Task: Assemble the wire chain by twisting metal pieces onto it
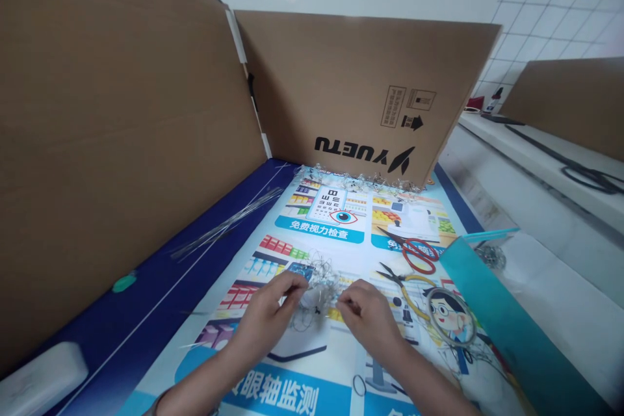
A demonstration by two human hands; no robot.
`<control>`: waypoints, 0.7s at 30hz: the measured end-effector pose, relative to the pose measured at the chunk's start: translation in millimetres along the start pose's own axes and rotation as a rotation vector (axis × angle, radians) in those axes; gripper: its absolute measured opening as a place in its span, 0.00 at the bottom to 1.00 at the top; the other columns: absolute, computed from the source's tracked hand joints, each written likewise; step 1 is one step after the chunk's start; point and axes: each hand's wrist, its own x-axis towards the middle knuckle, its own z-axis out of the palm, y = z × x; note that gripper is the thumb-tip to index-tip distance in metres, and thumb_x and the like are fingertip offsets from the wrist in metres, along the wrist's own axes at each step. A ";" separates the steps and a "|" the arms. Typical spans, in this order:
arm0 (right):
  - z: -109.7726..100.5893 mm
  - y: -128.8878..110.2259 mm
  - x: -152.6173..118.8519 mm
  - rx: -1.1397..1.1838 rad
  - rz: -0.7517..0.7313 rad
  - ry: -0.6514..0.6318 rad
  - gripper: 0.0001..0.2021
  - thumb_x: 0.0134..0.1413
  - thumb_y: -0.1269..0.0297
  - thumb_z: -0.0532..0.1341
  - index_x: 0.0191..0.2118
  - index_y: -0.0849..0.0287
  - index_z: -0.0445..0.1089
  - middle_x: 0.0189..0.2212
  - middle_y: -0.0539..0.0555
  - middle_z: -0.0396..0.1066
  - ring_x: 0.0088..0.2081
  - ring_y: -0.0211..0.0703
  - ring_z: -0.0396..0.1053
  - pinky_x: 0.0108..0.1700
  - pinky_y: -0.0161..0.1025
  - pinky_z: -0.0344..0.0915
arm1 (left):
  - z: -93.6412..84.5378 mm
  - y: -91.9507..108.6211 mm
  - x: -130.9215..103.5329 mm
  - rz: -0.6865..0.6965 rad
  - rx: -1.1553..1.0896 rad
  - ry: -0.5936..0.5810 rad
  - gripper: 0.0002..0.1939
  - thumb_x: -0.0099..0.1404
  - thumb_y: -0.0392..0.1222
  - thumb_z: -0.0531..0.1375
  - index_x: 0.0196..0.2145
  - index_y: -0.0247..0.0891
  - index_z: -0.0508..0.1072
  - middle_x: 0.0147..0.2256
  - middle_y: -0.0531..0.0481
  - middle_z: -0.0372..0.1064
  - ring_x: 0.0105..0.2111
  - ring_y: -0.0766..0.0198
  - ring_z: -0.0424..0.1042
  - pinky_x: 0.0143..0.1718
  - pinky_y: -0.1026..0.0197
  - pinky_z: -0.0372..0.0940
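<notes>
A loose tangle of thin silvery wire point(322, 283), with small pale bits in it, sits between my two hands over the printed sheet. My left hand point(275, 305) pinches at its left side, thumb against forefinger. On the opposite side my right hand point(368, 312) has its fingers curled and pressed together at the tangle's edge. The exact strands in each pinch are too fine to make out. To the right lie red-handled scissors point(414, 253), yellow-handled pliers point(407, 283) and a round ring-shaped spool point(451, 317).
Cardboard panels stand at the left point(121, 110) and back point(361, 91). A bundle of straight wires point(229, 224) lies left, near a green piece point(124, 283) and a white case point(43, 377). More wirework point(361, 183) lines the back. A teal box point(517, 318) stands right.
</notes>
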 end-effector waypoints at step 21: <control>1.0 4.9 11.3 -0.088 -0.235 0.048 0.08 0.56 0.72 0.55 0.34 0.58 0.71 0.31 0.54 0.67 0.36 0.41 0.64 0.40 0.38 0.63 | 4.6 -8.7 -1.5 -0.215 -0.385 0.009 0.05 0.62 0.42 0.54 0.33 0.38 0.66 0.27 0.53 0.61 0.28 0.66 0.60 0.29 0.66 0.56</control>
